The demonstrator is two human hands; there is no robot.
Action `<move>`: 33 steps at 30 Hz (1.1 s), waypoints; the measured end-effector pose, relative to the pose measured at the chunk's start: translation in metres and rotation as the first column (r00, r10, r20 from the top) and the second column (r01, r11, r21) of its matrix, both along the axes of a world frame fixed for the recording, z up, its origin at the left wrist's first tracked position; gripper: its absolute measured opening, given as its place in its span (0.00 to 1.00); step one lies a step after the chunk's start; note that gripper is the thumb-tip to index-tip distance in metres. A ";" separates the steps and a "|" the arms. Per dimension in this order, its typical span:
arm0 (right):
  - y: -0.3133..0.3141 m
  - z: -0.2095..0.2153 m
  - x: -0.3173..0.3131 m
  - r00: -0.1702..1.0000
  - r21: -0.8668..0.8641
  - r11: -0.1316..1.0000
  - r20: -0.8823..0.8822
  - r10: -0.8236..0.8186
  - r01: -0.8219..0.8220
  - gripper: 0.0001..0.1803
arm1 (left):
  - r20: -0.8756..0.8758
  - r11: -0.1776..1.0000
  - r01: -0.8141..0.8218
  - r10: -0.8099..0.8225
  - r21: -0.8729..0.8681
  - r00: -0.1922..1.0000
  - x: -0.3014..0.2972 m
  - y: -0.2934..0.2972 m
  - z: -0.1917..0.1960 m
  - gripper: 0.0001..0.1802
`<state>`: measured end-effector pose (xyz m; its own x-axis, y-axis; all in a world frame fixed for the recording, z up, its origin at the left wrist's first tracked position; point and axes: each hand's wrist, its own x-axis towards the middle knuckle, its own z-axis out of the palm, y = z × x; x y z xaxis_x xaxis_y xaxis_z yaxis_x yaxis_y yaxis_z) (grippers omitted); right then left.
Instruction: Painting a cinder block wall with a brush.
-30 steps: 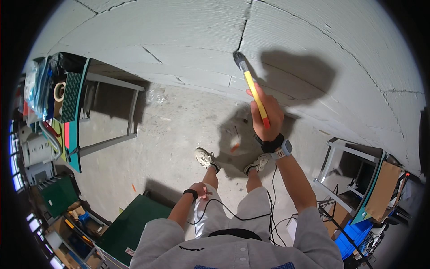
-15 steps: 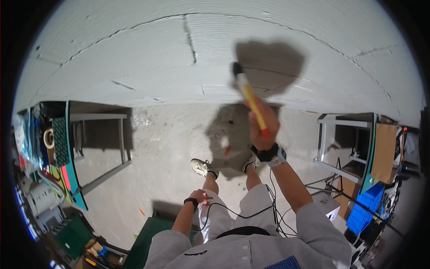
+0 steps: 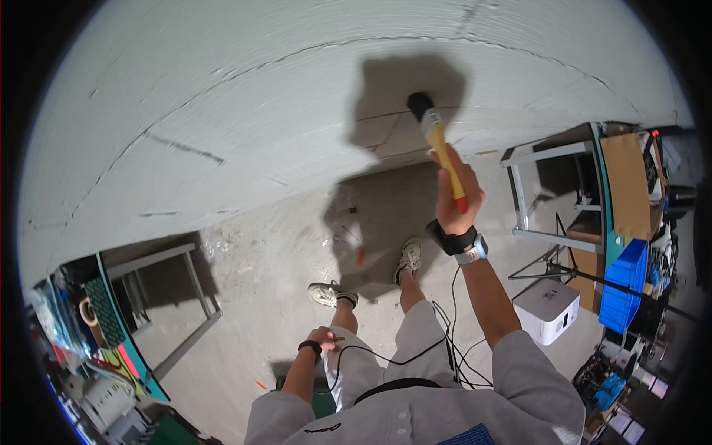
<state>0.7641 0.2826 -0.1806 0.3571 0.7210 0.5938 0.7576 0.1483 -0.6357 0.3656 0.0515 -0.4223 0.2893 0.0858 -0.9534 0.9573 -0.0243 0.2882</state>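
A paintbrush (image 3: 436, 133) with black bristles, a metal ferrule and a yellow, red-ended handle is gripped in my right hand (image 3: 460, 191). Its bristles point away from me, at the white wall (image 3: 282, 104); whether they touch it I cannot tell. Thin dark cracks and joint lines run across the wall, and my hand's shadow falls on it around the brush. My left hand (image 3: 324, 339) hangs low by my left thigh with its fingers curled. Something small and brownish shows at its fingertips, too small to name. A black cable (image 3: 393, 360) runs close by that hand.
A metal-legged table (image 3: 167, 256) stands at the left, with tape and bags on top. Another table (image 3: 519, 193) is at the right, near a cardboard sheet (image 3: 625, 185), a blue bin (image 3: 623, 285), a black tripod (image 3: 552, 259) and a white box (image 3: 547, 308). Loose cables trail beside my right leg.
My view has turned to the right and tilted. The brush has shifted right relative to the wall, still in my right hand, and stands more upright. My left hand stays by my thigh.
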 end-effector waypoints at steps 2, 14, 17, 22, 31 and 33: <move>-0.003 -0.001 0.002 0.986 0.046 0.985 0.038 0.163 -0.164 0.22 | -0.001 0.995 -0.087 0.087 -0.057 0.996 -0.003 0.003 0.000 0.22; -0.005 -0.004 0.099 0.980 0.104 0.993 0.194 0.041 -0.062 0.22 | 0.010 0.998 -0.007 0.008 -0.066 1.000 0.018 0.008 -0.018 0.25; -0.009 -0.003 0.140 0.976 0.039 0.975 -0.039 -0.215 0.217 0.22 | -0.018 0.997 -0.026 0.025 -0.077 1.000 0.010 0.003 -0.031 0.22; -0.027 0.002 0.156 0.987 -0.022 0.994 0.126 -0.100 0.104 0.22 | -0.053 0.991 0.024 -0.032 -0.133 0.998 0.032 0.004 -0.032 0.20; -0.012 -0.008 0.193 0.984 0.016 0.992 0.129 0.125 -0.128 0.21 | -0.130 0.968 -0.114 0.086 -0.223 0.988 0.060 0.002 -0.037 0.24; -0.015 -0.012 0.223 0.984 0.084 0.994 0.173 0.049 -0.064 0.21 | -0.068 0.990 0.000 -0.010 -0.139 0.998 0.074 0.005 -0.039 0.23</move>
<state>0.9867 0.2679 -0.1923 0.2054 0.6786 0.7052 0.8426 0.2439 -0.4801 0.4391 0.0568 -0.4611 0.2226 -0.0498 -0.9736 0.9749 0.0062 0.2226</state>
